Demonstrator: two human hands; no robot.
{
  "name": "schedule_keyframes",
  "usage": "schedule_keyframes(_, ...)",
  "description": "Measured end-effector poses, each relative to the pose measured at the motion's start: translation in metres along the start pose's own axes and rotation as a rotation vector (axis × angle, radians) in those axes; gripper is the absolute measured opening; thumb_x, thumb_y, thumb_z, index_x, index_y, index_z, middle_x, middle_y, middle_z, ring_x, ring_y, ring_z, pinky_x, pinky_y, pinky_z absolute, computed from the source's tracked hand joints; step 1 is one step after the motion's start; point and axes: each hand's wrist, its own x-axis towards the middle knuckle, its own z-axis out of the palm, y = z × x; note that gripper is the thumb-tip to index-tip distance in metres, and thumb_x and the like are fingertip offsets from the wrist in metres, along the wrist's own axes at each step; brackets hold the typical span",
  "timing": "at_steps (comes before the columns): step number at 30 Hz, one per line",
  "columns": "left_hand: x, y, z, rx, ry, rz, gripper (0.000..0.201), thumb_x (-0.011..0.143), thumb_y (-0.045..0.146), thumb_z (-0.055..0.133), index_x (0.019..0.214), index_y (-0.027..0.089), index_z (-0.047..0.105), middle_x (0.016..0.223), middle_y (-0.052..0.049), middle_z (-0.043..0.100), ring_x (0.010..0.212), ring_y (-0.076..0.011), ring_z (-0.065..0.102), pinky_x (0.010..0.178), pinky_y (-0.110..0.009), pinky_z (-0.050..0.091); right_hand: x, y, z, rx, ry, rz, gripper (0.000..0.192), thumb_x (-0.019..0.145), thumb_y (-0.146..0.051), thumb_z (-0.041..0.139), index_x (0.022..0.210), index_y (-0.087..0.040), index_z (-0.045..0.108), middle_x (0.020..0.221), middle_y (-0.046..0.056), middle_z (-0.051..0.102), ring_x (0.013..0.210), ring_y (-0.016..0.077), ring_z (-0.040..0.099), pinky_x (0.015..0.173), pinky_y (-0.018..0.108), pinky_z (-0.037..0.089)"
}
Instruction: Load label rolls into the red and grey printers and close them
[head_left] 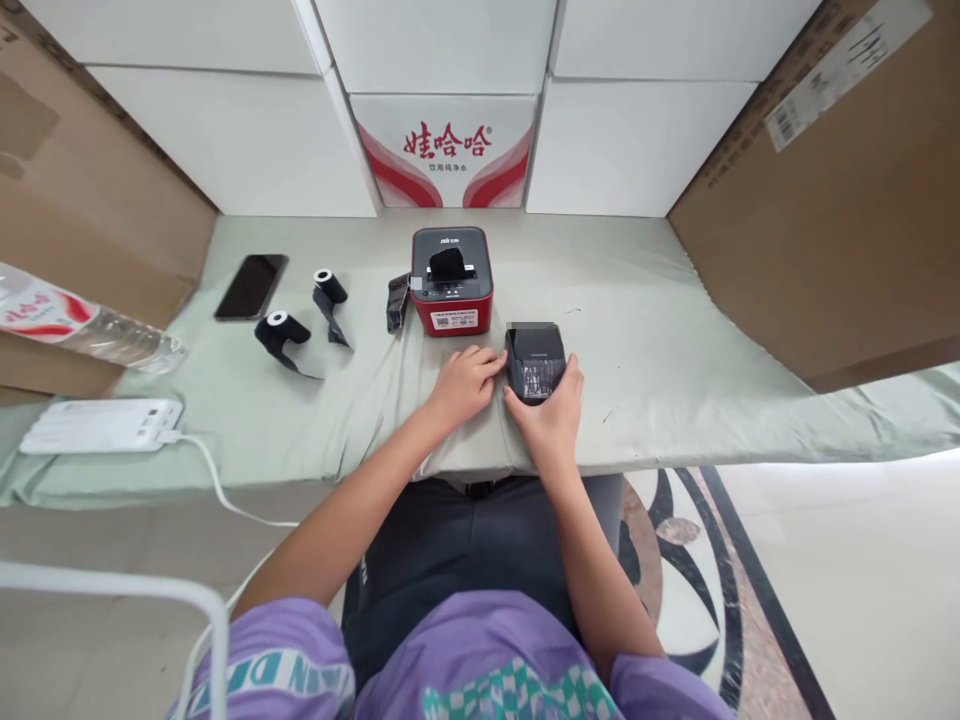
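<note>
One small black device [535,345] between two hands, toward the near edge of the tabletop [645,290]

From where I stand, the step in hand looks like steadying the device so its top can be worked on; the next move seems to call for a firm hold on the right and a free left index finger.

The right hand [553,418] pinches it, thumb at the near left corner, fingers along the right side. The left hand [466,385] has its fingers loosely curled, the index tip touching the device's left side; its thumb I cannot make out. The device sits just to the right of, and nearer than, a red-and-black printer [454,318], apart from it. Whether it rests fully on the cloth, I cannot tell.
</note>
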Motion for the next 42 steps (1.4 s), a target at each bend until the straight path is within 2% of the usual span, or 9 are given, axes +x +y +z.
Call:
schedule_keyframes(8,0.001,-0.001,0.003,-0.007,0.009,-0.001,0.052,0.092,0.009,0.045,0.138,0.018,0.067,0.114,-0.010,0.075,0.110,-0.0282,0.063,0.087,-0.044,0.047,0.001,-0.001,0.000,-0.009,0.007,0.017,0.111,0.071,-0.050,0.080,0.161,-0.011,0.027,0.144,0.025,0.052,0.138,0.0405,0.050,0.116,0.059,0.042)
schedule_keyframes(13,0.000,-0.003,0.004,-0.034,0.195,-0.033,0.047,0.091,0.012,0.049,0.132,0.019,0.072,0.112,-0.009,0.076,0.105,-0.0270,0.065,0.088,-0.043,0.048,0.000,0.001,0.000,0.038,-0.014,0.001,0.116,0.073,-0.050,0.080,0.163,-0.009,0.019,0.154,0.028,0.042,0.148,0.0410,0.041,0.120,0.059,0.038)
schedule_keyframes(16,-0.001,-0.007,0.004,-0.072,0.265,0.065,0.047,0.091,0.013,0.051,0.132,0.020,0.072,0.113,-0.009,0.075,0.103,-0.0256,0.064,0.088,-0.041,0.049,-0.001,0.003,0.000,0.070,-0.024,-0.014,0.119,0.075,-0.049,0.079,0.165,-0.010,0.014,0.160,0.029,0.036,0.152,0.0407,0.036,0.122,0.059,0.036)
schedule_keyframes(21,0.006,-0.012,0.003,-0.075,0.224,0.176,0.048,0.093,0.011,0.048,0.134,0.019,0.071,0.119,-0.010,0.074,0.104,-0.0255,0.062,0.091,-0.040,0.051,-0.002,0.002,-0.002,0.096,-0.033,0.008,0.119,0.076,-0.048,0.079,0.166,-0.008,0.013,0.162,0.030,0.034,0.153,0.0405,0.036,0.122,0.057,0.036)
schedule_keyframes(27,0.043,0.003,-0.007,-0.204,0.195,0.019,0.054,0.096,0.011,0.039,0.144,0.020,0.062,0.142,-0.009,0.064,0.125,-0.0239,0.060,0.105,-0.037,0.052,-0.005,-0.003,-0.005,0.090,-0.045,0.016,0.116,0.077,-0.047,0.077,0.166,-0.007,0.014,0.165,0.030,0.032,0.154,0.0403,0.034,0.121,0.057,0.038)
schedule_keyframes(32,0.059,0.021,-0.021,-0.243,0.201,-0.118,0.045,0.099,0.019,0.043,0.135,0.021,0.070,0.138,-0.007,0.067,0.116,-0.0226,0.068,0.090,-0.033,0.056,-0.005,-0.004,-0.006,0.095,-0.061,0.031,0.115,0.077,-0.046,0.077,0.166,-0.009,0.014,0.164,0.030,0.033,0.153,0.0407,0.036,0.119,0.058,0.039)
schedule_keyframes(35,0.064,0.026,-0.038,-0.134,0.115,-0.105,0.033,0.097,0.025,0.052,0.113,0.024,0.080,0.118,-0.006,0.075,0.104,-0.0236,0.072,0.081,-0.034,0.055,-0.005,-0.004,-0.006,0.108,-0.061,0.035,0.116,0.076,-0.047,0.078,0.166,-0.010,0.015,0.163,0.030,0.036,0.151,0.0416,0.039,0.117,0.060,0.041)
schedule_keyframes(39,0.084,0.035,-0.064,0.031,-0.176,-0.082,0.021,0.088,0.027,0.066,0.099,0.025,0.084,0.103,-0.007,0.081,0.097,-0.0267,0.073,0.078,-0.034,0.054,-0.004,-0.003,-0.006,0.129,-0.056,0.027,0.114,0.076,-0.047,0.077,0.166,-0.009,0.017,0.162,0.029,0.037,0.151,0.0410,0.040,0.118,0.059,0.041)
schedule_keyframes(42,0.100,0.046,-0.070,0.153,-0.341,-0.093,0.019,0.082,0.025,0.072,0.097,0.021,0.083,0.100,-0.013,0.081,0.098,-0.0312,0.074,0.081,-0.038,0.055,-0.003,-0.001,-0.008,0.184,-0.035,0.021,0.111,0.075,-0.050,0.076,0.164,-0.010,0.022,0.160,0.028,0.041,0.150,0.0399,0.041,0.120,0.058,0.039)
